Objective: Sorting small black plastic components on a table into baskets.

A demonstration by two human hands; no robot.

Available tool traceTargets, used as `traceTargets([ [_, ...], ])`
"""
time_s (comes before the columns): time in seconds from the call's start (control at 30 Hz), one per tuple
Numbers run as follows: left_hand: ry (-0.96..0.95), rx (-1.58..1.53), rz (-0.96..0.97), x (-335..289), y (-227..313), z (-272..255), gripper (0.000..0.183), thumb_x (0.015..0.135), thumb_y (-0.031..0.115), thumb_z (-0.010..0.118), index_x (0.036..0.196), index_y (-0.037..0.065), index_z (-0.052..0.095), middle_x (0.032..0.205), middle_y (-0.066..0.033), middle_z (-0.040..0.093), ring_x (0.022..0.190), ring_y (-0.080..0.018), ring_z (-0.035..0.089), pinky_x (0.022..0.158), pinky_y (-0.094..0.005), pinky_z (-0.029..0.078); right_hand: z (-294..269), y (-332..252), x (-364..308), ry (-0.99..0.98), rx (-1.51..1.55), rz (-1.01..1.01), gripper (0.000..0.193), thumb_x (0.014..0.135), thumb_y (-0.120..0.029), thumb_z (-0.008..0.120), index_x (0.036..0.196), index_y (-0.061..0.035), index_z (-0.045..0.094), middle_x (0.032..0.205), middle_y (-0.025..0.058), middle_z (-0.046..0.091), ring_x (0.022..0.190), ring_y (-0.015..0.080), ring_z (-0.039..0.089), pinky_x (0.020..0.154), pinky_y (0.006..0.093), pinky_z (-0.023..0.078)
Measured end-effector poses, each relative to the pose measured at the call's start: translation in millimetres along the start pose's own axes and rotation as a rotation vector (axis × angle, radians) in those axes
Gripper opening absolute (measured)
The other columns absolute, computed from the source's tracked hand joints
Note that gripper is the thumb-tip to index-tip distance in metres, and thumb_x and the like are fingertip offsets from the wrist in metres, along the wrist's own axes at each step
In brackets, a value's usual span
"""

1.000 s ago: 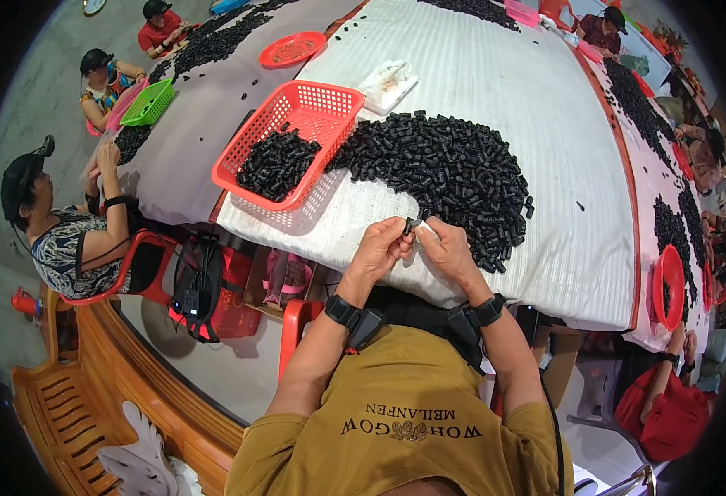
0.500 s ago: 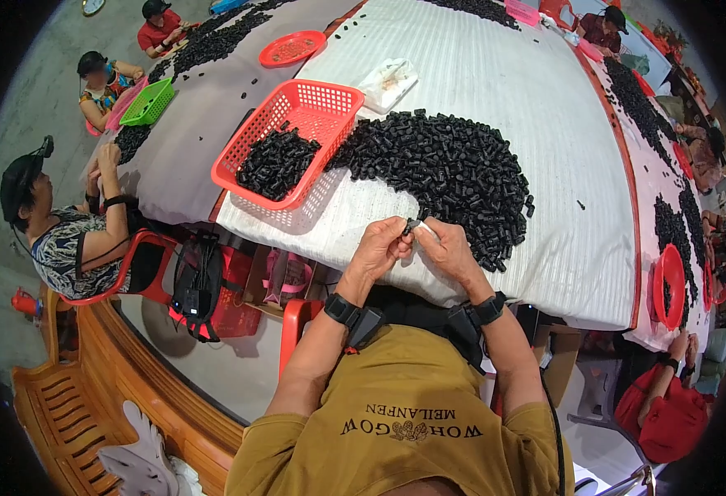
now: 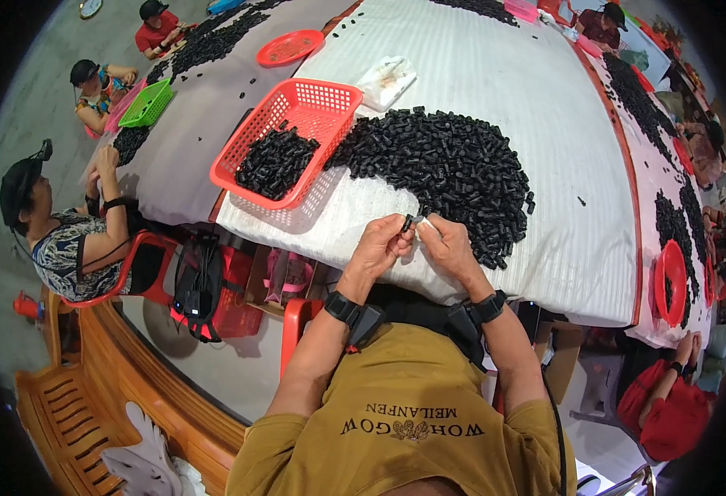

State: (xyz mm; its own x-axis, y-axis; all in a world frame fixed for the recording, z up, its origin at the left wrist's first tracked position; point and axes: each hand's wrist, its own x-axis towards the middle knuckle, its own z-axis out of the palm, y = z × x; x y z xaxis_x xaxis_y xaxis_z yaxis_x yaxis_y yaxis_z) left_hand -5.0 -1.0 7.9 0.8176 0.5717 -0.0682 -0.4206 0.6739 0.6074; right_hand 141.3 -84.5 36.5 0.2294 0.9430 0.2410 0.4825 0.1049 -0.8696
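Observation:
Close to the table's near edge, my left hand [image 3: 382, 245] pinches a small black cylindrical piece [image 3: 409, 223] between thumb and fingers. My right hand [image 3: 450, 247] is closed right beside it, fingertips nearly meeting the left ones. Something small and pale shows at the right fingertips; it is too small to name. Just beyond my hands a large heap of like black pieces [image 3: 454, 169] spreads over the white cloth. To the left of the heap stands a red perforated plastic basket [image 3: 224, 169], partly filled with loose black pieces [image 3: 276, 165].
Behind the basket lie a white packet [image 3: 386, 83] and a round red tray [image 3: 290, 48]. A green basket [image 3: 146, 103] stands at the left table, beside seated people. On the right, a red bowl [image 3: 670, 283] rests near more black pieces. A wooden bench [image 3: 73, 413] is at lower left.
The black piece has turned slightly between my fingertips and shows a little more. Both hands stay in nearly the same place.

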Motion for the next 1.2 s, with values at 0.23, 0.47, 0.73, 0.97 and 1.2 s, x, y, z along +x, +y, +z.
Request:
traceTargets([
  [0.23,-0.008,-0.005,0.023,-0.2,-2.0,-2.5,0.021,0.089,0.02,0.054,0.084,-0.001,0.057,0.07,-0.004,0.055,0.056,-0.0093,0.046,0.051,-0.0208,0.039,3.6,-0.5,0.5,0.009,-0.007,-0.012,0.03,0.086,-0.025,0.054,0.072,0.0009,0.053,0.056,0.0158,0.048,0.048,0.018,0.046,0.048,0.0315,0.038],
  [0.47,-0.008,0.0,0.012,-0.7,-1.0,-1.4,0.02,0.089,0.019,0.054,0.082,0.001,0.056,0.07,-0.004,0.054,0.054,-0.0092,0.044,0.051,-0.0211,0.039,4.5,1.6,0.9,0.008,-0.022,-0.013,0.031,0.084,-0.027,0.055,0.07,0.0006,0.052,0.055,0.0175,0.047,0.046,0.022,0.047,0.047,0.0327,0.038],
  [0.73,-0.004,0.022,0.016,-0.1,-0.8,-0.8,0.019,0.089,0.019,0.054,0.083,0.001,0.055,0.069,-0.0038,0.055,0.053,-0.0092,0.045,0.05,-0.021,0.039,2.1,-1.8,1.8,-0.045,-0.06,-0.017,0.032,0.084,-0.028,0.055,0.07,0.0004,0.052,0.054,0.018,0.048,0.046,0.0247,0.048,0.046,0.0335,0.038],
  [0.97,0.036,0.047,-0.001,1.1,-1.1,1.4,0.021,0.09,0.021,0.053,0.082,0.001,0.055,0.07,-0.0042,0.053,0.055,-0.0085,0.044,0.049,-0.0204,0.037,3.2,-4.9,-0.9,0.004,0.003,-0.017,0.029,0.086,-0.025,0.053,0.073,0.0007,0.055,0.059,0.0171,0.054,0.05,0.0257,0.054,0.048,0.0327,0.041],
  [1.2,0.005,-0.017,0.011,0.0,-2.0,-1.5,0.022,0.089,0.021,0.054,0.082,0.001,0.055,0.07,-0.0047,0.054,0.055,-0.0098,0.045,0.051,-0.0219,0.039,4.6,-5.1,-1.2,0.027,-0.007,-0.01,0.025,0.087,-0.021,0.051,0.077,0.0021,0.056,0.056,0.01,0.046,0.051,0.0118,0.042,0.048,0.029,0.037],
])
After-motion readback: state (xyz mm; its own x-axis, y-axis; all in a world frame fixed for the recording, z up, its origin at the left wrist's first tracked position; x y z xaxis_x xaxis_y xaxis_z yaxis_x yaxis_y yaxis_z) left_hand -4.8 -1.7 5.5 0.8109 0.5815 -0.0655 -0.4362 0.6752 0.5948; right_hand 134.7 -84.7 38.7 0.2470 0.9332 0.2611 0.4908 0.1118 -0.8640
